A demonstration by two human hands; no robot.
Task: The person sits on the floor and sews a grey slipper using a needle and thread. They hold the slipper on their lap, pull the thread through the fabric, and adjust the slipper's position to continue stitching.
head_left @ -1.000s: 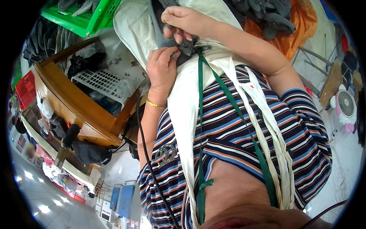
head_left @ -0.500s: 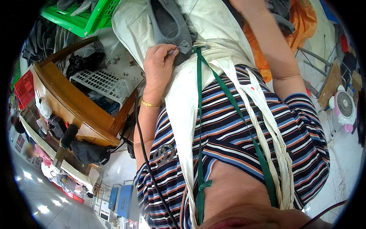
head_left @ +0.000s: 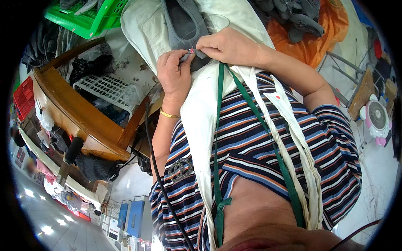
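1. Grey shoe upper: lies sole-side away on the cream apron over the lap, toe toward the top of the view. Its near edge sits between both hands, which presumably keeps that edge taut and close to the eye.
2. Small pink-red item: pinched at the upper's edge, where the two hands meet. Too small to identify.
3. Left hand: thumb and forefinger pressed together on the grey edge beside the pink item; remaining fingers curled under, apparently bracing the material from below.
4. Right hand: fingers bunched, tips pinching the same edge from the other side; a thin thread loops above it.
5. Surroundings: green apron strap, wooden frame to the left, green crate, more grey uppers on orange cloth.
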